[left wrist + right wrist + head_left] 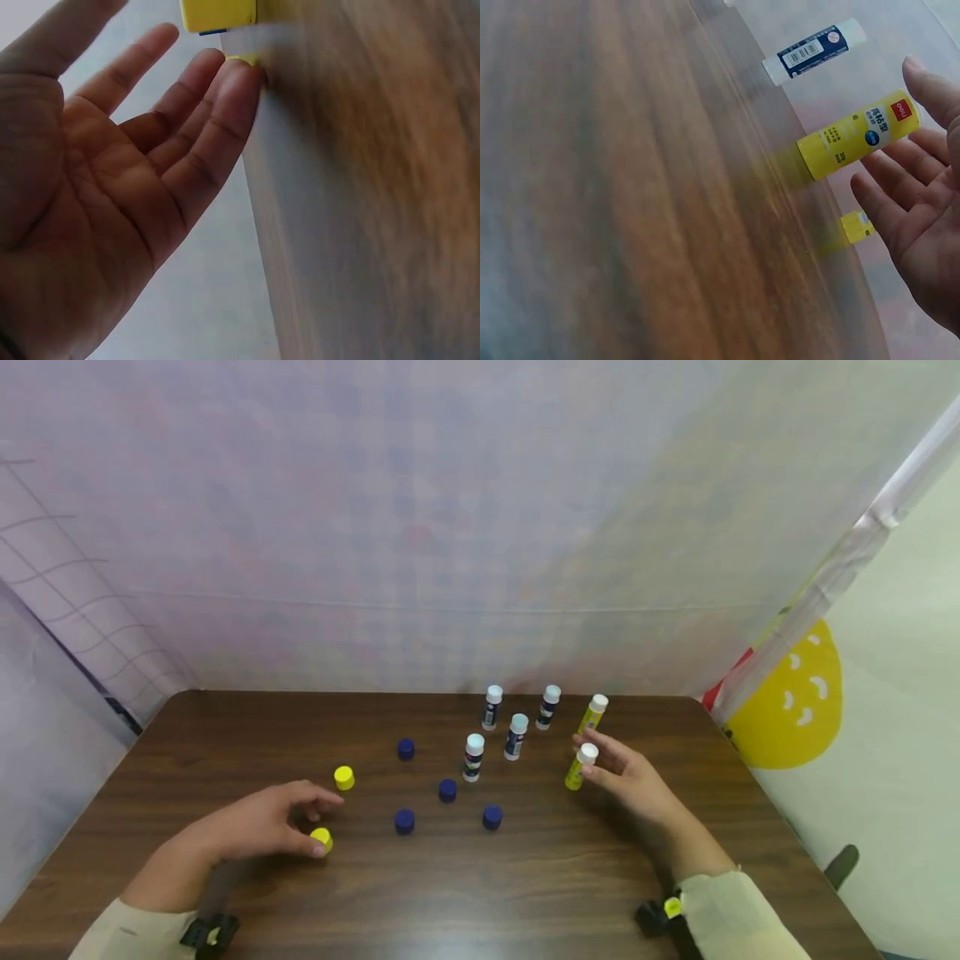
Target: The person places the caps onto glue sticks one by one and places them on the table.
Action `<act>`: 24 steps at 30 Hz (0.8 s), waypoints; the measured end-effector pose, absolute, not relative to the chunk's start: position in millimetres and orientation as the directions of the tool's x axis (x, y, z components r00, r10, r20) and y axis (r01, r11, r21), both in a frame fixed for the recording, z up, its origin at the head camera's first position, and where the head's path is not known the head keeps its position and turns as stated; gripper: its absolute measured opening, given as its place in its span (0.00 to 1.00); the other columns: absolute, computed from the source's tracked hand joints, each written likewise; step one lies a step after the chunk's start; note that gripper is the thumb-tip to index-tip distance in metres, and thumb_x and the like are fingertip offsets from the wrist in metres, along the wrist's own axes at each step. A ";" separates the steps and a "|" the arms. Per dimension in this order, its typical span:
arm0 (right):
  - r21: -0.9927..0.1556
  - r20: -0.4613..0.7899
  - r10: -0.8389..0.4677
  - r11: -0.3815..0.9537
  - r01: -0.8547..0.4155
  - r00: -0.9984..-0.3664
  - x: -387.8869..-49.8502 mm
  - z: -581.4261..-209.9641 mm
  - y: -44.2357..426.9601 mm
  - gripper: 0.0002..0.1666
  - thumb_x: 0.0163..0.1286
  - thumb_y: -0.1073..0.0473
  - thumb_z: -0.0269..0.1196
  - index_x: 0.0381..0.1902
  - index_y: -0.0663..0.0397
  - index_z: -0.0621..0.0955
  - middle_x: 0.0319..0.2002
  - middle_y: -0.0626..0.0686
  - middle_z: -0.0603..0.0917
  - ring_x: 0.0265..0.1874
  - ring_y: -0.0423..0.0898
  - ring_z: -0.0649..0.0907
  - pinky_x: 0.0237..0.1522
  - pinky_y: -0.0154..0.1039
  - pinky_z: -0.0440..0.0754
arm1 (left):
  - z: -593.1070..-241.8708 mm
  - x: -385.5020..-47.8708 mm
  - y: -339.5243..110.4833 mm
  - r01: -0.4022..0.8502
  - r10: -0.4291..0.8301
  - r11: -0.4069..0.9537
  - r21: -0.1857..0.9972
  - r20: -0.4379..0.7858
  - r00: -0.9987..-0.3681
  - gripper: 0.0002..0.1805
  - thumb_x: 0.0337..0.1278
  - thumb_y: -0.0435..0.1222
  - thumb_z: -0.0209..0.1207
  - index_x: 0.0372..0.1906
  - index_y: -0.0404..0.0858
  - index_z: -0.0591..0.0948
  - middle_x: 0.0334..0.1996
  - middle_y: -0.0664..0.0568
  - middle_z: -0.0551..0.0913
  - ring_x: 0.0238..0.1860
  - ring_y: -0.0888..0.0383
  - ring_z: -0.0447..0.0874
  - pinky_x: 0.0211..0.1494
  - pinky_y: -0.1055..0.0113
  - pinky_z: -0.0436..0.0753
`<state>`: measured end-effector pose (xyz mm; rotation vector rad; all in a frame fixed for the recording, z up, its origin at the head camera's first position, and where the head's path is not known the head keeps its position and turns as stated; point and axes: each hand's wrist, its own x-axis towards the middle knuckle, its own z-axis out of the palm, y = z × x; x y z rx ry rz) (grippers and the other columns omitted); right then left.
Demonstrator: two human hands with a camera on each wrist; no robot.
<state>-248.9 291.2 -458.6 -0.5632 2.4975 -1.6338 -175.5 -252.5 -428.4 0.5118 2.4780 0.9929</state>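
My left hand (258, 821) is around the nearer yellow cap (322, 838), its thumb tip overlapping the cap in the head view. In the left wrist view the fingers are spread, and the yellow cap (219, 13) shows past them. Whether the thumb touches it I cannot tell. On the right, my right hand (628, 777) reaches around a standing yellow glue stick (577, 770) with a white top. The right wrist view has this glue stick (859, 135) between thumb and fingers, the thumb held apart from it. Another yellow glue stick (592, 717) stands behind that hand.
Several dark blue glue sticks (472, 762) with white tops stand toward the back of the brown wooden table (420, 893). Several dark blue caps (447, 790) lie around the middle. A second yellow cap (344, 777) is beyond the left fingers. A pale curtain (420, 527) hangs behind.
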 end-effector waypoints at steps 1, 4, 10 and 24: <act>-0.904 0.109 -0.358 0.353 -0.242 -0.927 -249.1 -458.9 290.8 0.40 0.76 0.60 0.64 0.78 0.67 0.62 0.73 0.70 0.71 0.61 0.26 0.78 0.59 0.23 0.79 | -428.8 -175.6 -251.6 0.190 0.486 0.679 0.709 -0.241 -0.840 0.32 0.53 0.47 0.77 0.62 0.44 0.82 0.53 0.51 0.83 0.54 0.51 0.80 0.51 0.57 0.85; -0.906 0.092 -0.349 0.359 -0.224 -0.933 -249.6 -460.1 289.4 0.39 0.75 0.59 0.66 0.77 0.66 0.64 0.72 0.69 0.73 0.63 0.32 0.80 0.58 0.25 0.80 | -430.2 -175.9 -249.4 0.230 0.508 0.678 0.698 -0.218 -0.833 0.27 0.52 0.46 0.77 0.57 0.44 0.84 0.47 0.55 0.84 0.50 0.55 0.80 0.51 0.61 0.83; -0.921 0.058 -0.342 0.343 -0.182 -0.938 -251.2 -463.6 287.3 0.38 0.74 0.60 0.67 0.76 0.66 0.67 0.70 0.69 0.75 0.68 0.57 0.79 0.57 0.28 0.83 | -433.1 -176.0 -246.5 0.285 0.532 0.680 0.675 -0.187 -0.826 0.18 0.54 0.45 0.76 0.49 0.48 0.86 0.45 0.60 0.84 0.47 0.61 0.80 0.48 0.67 0.82; -0.930 0.021 -0.319 0.340 -0.136 -0.947 -250.8 -467.9 286.3 0.35 0.73 0.59 0.68 0.72 0.68 0.71 0.67 0.67 0.79 0.65 0.52 0.82 0.57 0.28 0.83 | -435.7 -176.8 -244.6 0.329 0.545 0.694 0.640 -0.169 -0.821 0.09 0.58 0.45 0.74 0.42 0.54 0.87 0.42 0.64 0.83 0.43 0.65 0.79 0.46 0.68 0.81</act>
